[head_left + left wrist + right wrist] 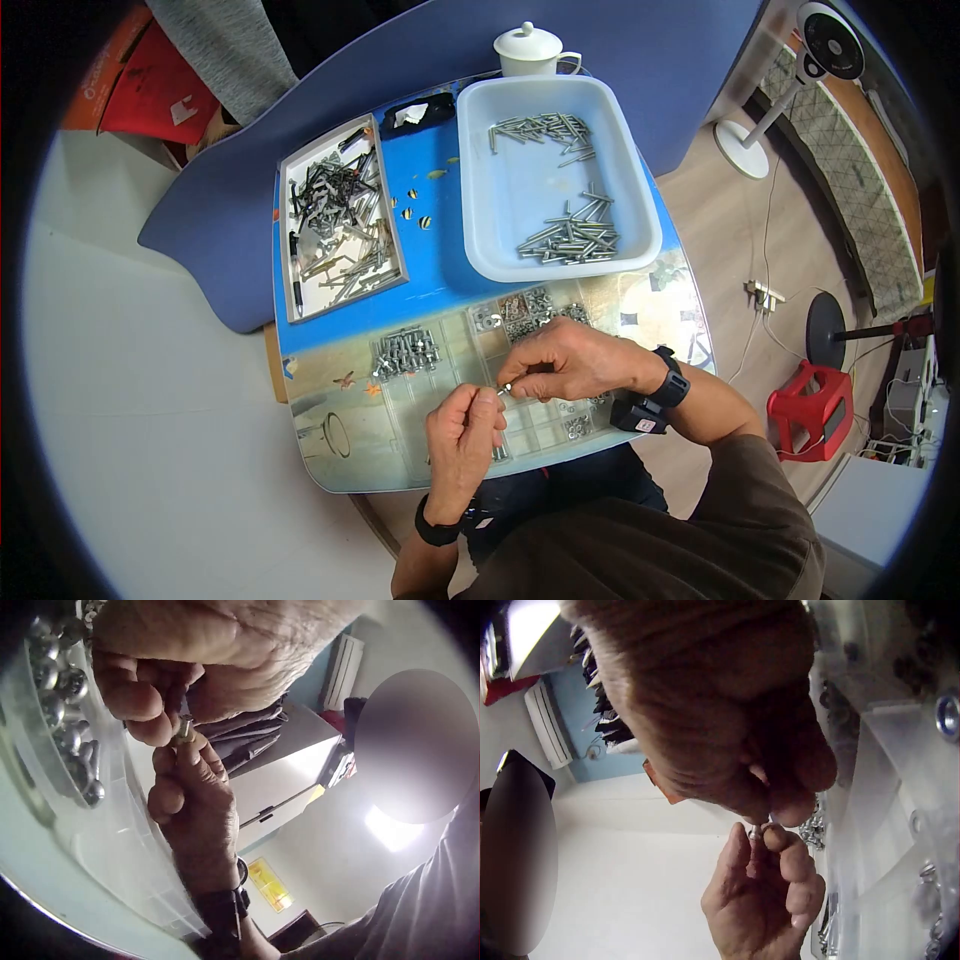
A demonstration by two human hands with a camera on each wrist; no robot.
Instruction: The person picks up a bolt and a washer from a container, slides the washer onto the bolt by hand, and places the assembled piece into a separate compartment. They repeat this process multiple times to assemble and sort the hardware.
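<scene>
Over the clear compartment box (460, 345) at the table's near edge, both hands meet at a small metal bolt (503, 390). My left hand (463, 440) pinches it from the near left side between thumb and fingers. From the right, my right hand (570, 362) pinches its other end. In the left wrist view a short shiny part of the bolt (184, 729) shows between the two sets of fingertips. The right wrist view shows the bolt (755, 832) upright in the left fingertips; the right fingers hide its upper end.
Shiny bolts (408, 352) fill a box compartment at left; small nuts and washers (578, 428) lie in others. Behind stand a white tub (475, 200) with metal rods and a shallow tray (392, 235) of mixed hardware. A lidded white cup (528, 55) is at the back.
</scene>
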